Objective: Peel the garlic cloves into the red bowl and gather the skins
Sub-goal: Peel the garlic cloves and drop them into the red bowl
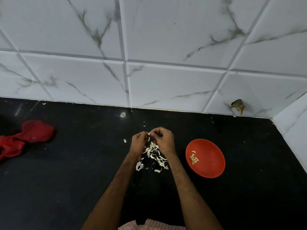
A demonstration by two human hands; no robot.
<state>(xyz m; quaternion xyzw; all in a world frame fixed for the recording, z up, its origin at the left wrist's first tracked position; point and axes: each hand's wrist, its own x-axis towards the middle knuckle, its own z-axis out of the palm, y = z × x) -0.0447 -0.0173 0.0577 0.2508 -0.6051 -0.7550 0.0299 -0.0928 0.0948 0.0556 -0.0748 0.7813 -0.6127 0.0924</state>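
A small pale garlic clove (149, 133) is pinched between the fingertips of both hands above a glossy black stone surface (83, 171). The left hand (138, 140) is curled, with thumb and forefinger closed on the clove's left end. The right hand (163, 140) is likewise curled, and its fingertips meet the clove from the right. Directly beneath the hands, a loose heap of thin, papery, off-white garlic skins (154, 156) is spread on the surface, and one stray flake (125, 140) lies apart to the left. A round, shallow red plastic bowl (209, 165) is set to the right of the heap, near the right forearm. A few smooth, yellowish peeled cloves (193, 158) are noted in its left part. A crumpled red cloth (25, 138) lies far left. The wall behind is clad in bevelled white tiles with grey marble veining (166, 39).
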